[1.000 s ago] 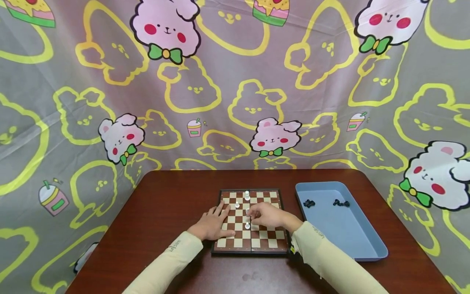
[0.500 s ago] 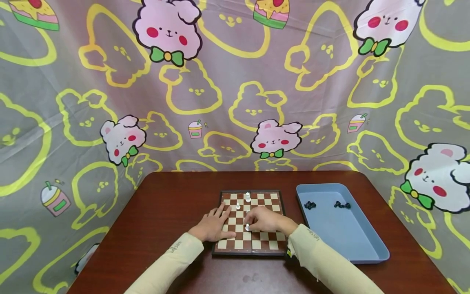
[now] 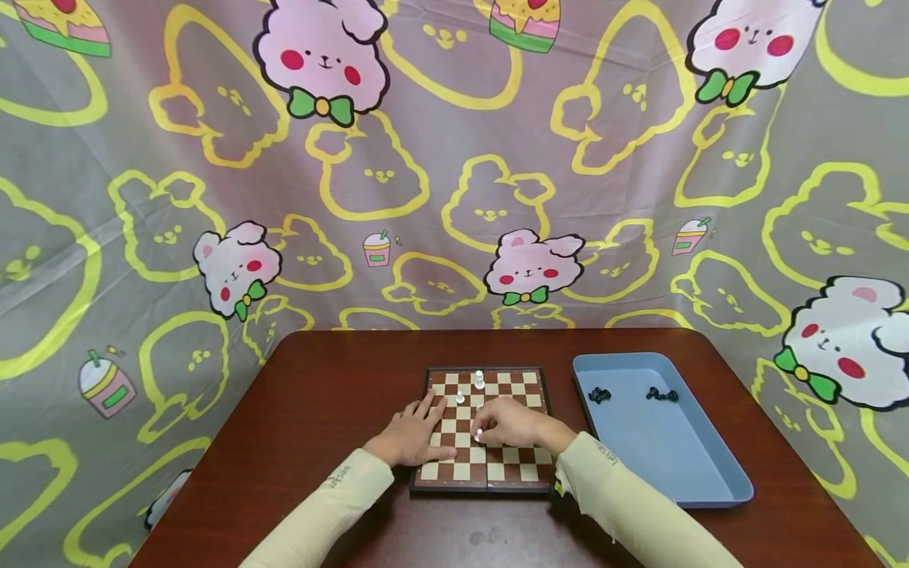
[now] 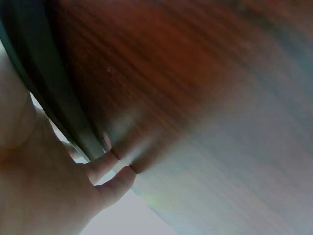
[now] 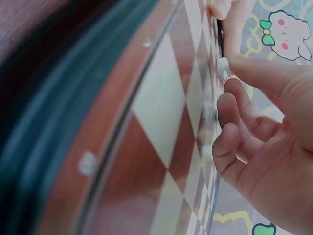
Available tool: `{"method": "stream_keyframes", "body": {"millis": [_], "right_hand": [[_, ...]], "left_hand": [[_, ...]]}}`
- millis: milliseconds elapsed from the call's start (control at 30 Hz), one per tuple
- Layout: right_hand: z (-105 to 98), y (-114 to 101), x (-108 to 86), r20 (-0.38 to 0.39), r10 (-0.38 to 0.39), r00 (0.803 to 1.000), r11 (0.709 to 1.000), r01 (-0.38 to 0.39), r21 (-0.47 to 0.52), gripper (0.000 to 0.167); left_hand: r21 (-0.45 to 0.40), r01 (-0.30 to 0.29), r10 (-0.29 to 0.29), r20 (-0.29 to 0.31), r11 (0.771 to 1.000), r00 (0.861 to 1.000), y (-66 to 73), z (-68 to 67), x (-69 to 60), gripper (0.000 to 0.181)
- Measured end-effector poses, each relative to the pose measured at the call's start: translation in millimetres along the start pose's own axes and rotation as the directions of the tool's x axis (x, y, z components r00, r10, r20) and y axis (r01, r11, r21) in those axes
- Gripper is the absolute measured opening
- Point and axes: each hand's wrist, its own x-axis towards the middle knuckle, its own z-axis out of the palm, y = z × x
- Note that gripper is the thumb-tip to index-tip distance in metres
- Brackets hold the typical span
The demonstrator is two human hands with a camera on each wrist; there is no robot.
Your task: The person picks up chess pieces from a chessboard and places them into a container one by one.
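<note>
In the head view a brown-and-cream chessboard [image 3: 461, 472] lies on the table. My left hand [image 3: 410, 438] rests with spread fingers on its left edge; the left wrist view shows the palm [image 4: 44, 186] beside the board's dark edge [image 4: 58, 83]. My right hand [image 3: 510, 424] is over the middle, thumb and finger pinching a small white piece [image 3: 479, 435], also visible at the thumb tip in the right wrist view, as a pale piece [image 5: 224, 68]. A white pawn [image 3: 460, 397] and a taller white piece [image 3: 479, 379] stand farther back. Another white piece is partly hidden by my right hand.
A blue-grey tray [image 3: 642, 442] stands right of the board, with black pieces [image 3: 600, 394] at its back left and more black pieces [image 3: 662, 394] to their right. Brown table surface [image 3: 334, 379] surrounds the board. A patterned cloth [image 3: 454, 315] hangs behind the table.
My right hand has moved slightly left and toward me, and its fingers have closed on the near white piece, which now sits slightly higher in view. My left hand stays on the board.
</note>
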Motion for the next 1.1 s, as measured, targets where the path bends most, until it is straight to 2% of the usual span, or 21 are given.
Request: {"method": "stream_keyframes", "body": {"millis": [300, 667, 900, 1100], "right_hand": [[-13.1, -1.4, -6.0, -0.037, 0.003, 0.999, 1.0, -0.004, -0.024, 0.008], [-28.3, 8.3, -20.0, -0.076, 0.103, 0.992, 0.994, -0.106, -0.03, 0.011], [-38.5, 16.2, -28.0, -0.104, 0.092, 0.99, 0.995, -0.096, -0.036, 0.011], [-47.0, 24.7, -37.0, -0.118, 0.134, 0.984, 0.991, -0.136, -0.014, 0.011]], "left_hand": [[-0.009, -0.004, 0.004, -0.004, 1.0, 1.0, 1.5, -2.5, -0.2, 0.098], [-0.025, -0.002, 0.002, 0.005, 1.0, 1.0, 1.9, -2.9, -1.8, 0.097], [-0.025, -0.009, 0.009, 0.005, 1.0, 1.0, 0.4, -1.5, -1.0, 0.097], [-0.023, -0.005, 0.005, 0.009, 1.0, 1.0, -0.1, 0.3, -0.2, 0.097]]}}
